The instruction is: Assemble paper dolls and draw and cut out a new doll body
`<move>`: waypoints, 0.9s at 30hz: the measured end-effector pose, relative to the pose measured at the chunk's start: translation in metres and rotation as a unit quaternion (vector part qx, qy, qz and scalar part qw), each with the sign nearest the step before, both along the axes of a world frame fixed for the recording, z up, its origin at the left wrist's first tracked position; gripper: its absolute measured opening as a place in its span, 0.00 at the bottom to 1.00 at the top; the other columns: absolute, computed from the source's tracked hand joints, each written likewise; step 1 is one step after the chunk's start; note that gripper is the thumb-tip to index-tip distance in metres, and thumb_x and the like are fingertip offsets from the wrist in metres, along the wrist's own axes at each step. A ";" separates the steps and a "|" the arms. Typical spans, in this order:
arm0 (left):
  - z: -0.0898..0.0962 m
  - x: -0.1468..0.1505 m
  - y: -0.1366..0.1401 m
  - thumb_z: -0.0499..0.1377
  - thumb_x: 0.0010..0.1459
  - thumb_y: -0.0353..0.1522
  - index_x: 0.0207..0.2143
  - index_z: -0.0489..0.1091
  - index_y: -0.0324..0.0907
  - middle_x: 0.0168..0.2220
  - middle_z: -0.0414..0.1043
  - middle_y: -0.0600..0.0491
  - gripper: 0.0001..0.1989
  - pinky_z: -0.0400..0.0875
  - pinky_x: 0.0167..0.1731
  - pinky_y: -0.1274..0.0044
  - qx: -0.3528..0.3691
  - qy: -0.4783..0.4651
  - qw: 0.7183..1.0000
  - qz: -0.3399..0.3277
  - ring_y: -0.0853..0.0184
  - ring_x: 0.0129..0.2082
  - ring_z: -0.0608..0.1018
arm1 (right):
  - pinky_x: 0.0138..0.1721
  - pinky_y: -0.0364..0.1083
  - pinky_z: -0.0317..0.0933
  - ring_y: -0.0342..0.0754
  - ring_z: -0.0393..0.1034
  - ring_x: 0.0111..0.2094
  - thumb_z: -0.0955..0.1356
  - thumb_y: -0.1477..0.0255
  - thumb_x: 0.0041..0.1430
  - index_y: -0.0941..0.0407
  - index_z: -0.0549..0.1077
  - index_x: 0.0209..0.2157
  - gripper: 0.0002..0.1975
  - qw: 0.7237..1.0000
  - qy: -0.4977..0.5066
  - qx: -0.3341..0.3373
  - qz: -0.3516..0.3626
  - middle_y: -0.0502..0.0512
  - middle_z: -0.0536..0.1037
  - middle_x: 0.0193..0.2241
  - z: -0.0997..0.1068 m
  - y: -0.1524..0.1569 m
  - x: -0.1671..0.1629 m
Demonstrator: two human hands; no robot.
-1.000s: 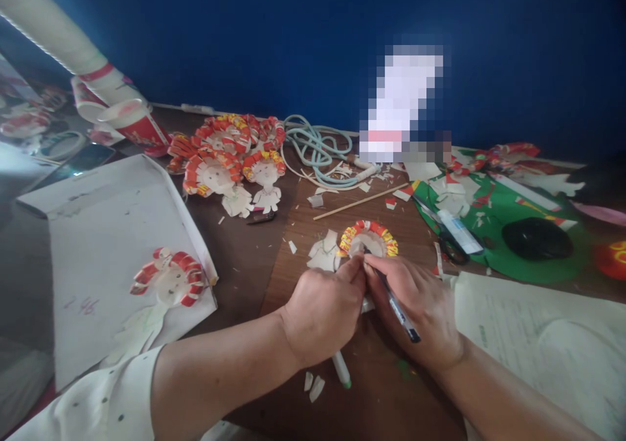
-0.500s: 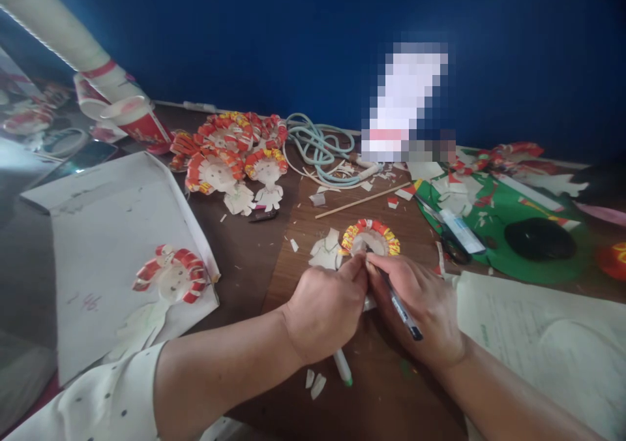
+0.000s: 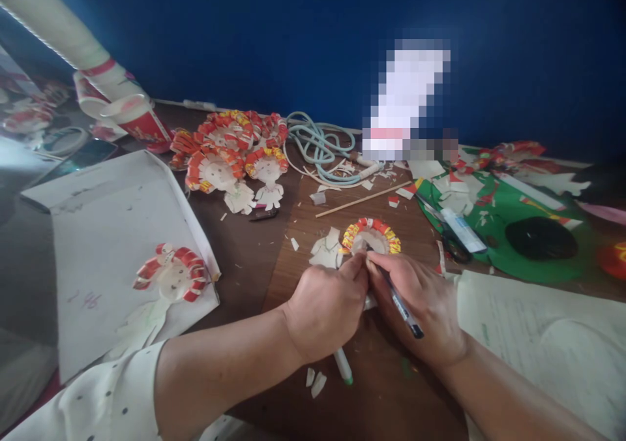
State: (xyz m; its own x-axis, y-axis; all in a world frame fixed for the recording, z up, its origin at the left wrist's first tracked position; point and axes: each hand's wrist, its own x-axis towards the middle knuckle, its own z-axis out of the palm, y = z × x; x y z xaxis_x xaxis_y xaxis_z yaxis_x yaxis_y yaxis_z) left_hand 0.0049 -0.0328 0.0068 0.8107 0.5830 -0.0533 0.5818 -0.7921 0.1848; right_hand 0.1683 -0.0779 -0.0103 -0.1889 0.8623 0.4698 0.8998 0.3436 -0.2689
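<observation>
A paper doll with a curled red-and-yellow rim round its pale face lies on the brown table. My left hand is closed at the doll's near edge, index finger and thumb against it. In my right hand is a dark-capped pen, slanted with its tip end over the doll's face. Both hands meet there and hide the doll's lower part and the pen point. A white paper cutout rests just left of the doll. Below my left wrist lies a white marker with a green end.
Several finished-looking paper dolls cluster at the back left, beside a coiled pale-blue cable. Another doll lies on a white box. Scissors and a black mouse sit on a green mat. Paper sheets lie right.
</observation>
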 end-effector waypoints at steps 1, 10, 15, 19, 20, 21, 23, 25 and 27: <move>0.000 0.000 0.000 0.52 0.60 0.31 0.51 0.70 0.37 0.58 0.67 0.45 0.18 0.74 0.25 0.72 0.000 -0.002 1.000 0.000 0.65 0.29 0.79 | 0.38 0.46 0.66 0.51 0.75 0.36 0.66 0.76 0.62 0.61 0.70 0.46 0.11 1.000 0.000 0.000 0.001 0.59 0.79 0.35 0.000 0.000 0.000; 0.000 -0.001 0.000 0.50 0.61 0.30 0.52 0.69 0.37 0.58 0.67 0.45 0.18 0.75 0.26 0.70 0.003 -0.001 1.000 -0.005 0.65 0.30 0.79 | 0.37 0.46 0.65 0.50 0.75 0.35 0.65 0.75 0.63 0.60 0.69 0.46 0.10 1.000 -0.001 -0.003 -0.004 0.59 0.79 0.35 -0.001 0.000 0.000; -0.002 -0.001 -0.001 0.51 0.60 0.30 0.52 0.68 0.37 0.58 0.67 0.45 0.19 0.75 0.26 0.70 0.004 -0.010 1.000 0.002 0.64 0.29 0.79 | 0.37 0.46 0.66 0.50 0.75 0.35 0.65 0.75 0.63 0.59 0.69 0.46 0.10 1.000 -0.001 -0.001 -0.006 0.59 0.79 0.34 0.000 0.000 -0.001; -0.002 -0.001 -0.001 0.51 0.60 0.30 0.52 0.69 0.37 0.58 0.68 0.47 0.18 0.75 0.24 0.69 0.013 -0.017 1.000 0.003 0.64 0.28 0.79 | 0.36 0.46 0.66 0.50 0.75 0.35 0.64 0.75 0.63 0.60 0.69 0.45 0.09 1.000 -0.004 -0.005 -0.002 0.59 0.79 0.34 0.002 0.000 -0.001; -0.002 -0.001 -0.001 0.51 0.60 0.30 0.52 0.69 0.37 0.58 0.68 0.48 0.18 0.75 0.24 0.69 0.015 -0.018 1.000 0.006 0.64 0.28 0.79 | 0.36 0.46 0.66 0.50 0.75 0.34 0.65 0.75 0.63 0.60 0.69 0.45 0.09 1.000 -0.004 -0.005 -0.001 0.59 0.79 0.33 0.003 0.000 -0.001; -0.002 -0.001 -0.001 0.51 0.59 0.30 0.52 0.69 0.37 0.58 0.68 0.48 0.19 0.75 0.24 0.69 0.016 -0.018 1.000 0.007 0.64 0.28 0.79 | 0.36 0.46 0.66 0.50 0.75 0.34 0.65 0.75 0.63 0.60 0.69 0.44 0.09 1.000 -0.005 -0.004 -0.002 0.59 0.79 0.33 0.003 0.000 -0.001; -0.002 -0.001 -0.001 0.51 0.59 0.30 0.52 0.69 0.37 0.58 0.68 0.48 0.19 0.75 0.24 0.69 0.017 -0.019 1.000 0.008 0.65 0.28 0.79 | 0.35 0.46 0.65 0.50 0.75 0.34 0.65 0.75 0.62 0.60 0.69 0.45 0.09 1.000 -0.008 0.000 -0.003 0.59 0.79 0.33 0.002 -0.001 0.000; -0.002 -0.002 -0.001 0.51 0.59 0.30 0.52 0.69 0.36 0.59 0.67 0.47 0.19 0.75 0.25 0.70 0.019 -0.019 1.000 0.005 0.65 0.28 0.79 | 0.35 0.46 0.65 0.50 0.75 0.34 0.65 0.75 0.62 0.60 0.69 0.45 0.09 1.000 -0.010 0.002 -0.005 0.59 0.79 0.34 0.001 -0.001 0.000; -0.002 -0.001 -0.001 0.51 0.59 0.30 0.52 0.69 0.36 0.59 0.66 0.46 0.19 0.75 0.25 0.70 0.018 -0.017 1.000 0.001 0.64 0.29 0.79 | 0.35 0.45 0.65 0.49 0.75 0.34 0.65 0.75 0.62 0.60 0.69 0.45 0.09 1.000 -0.009 0.002 -0.004 0.59 0.79 0.34 0.001 -0.002 0.001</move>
State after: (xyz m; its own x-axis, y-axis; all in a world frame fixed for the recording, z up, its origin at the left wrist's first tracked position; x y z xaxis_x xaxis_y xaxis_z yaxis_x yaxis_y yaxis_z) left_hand 0.0034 -0.0338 0.0046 0.8109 0.5851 -0.0049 0.5767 -0.7978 0.1759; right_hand 0.1691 -0.0794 -0.0097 -0.1904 0.8623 0.4692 0.9075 0.3369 -0.2510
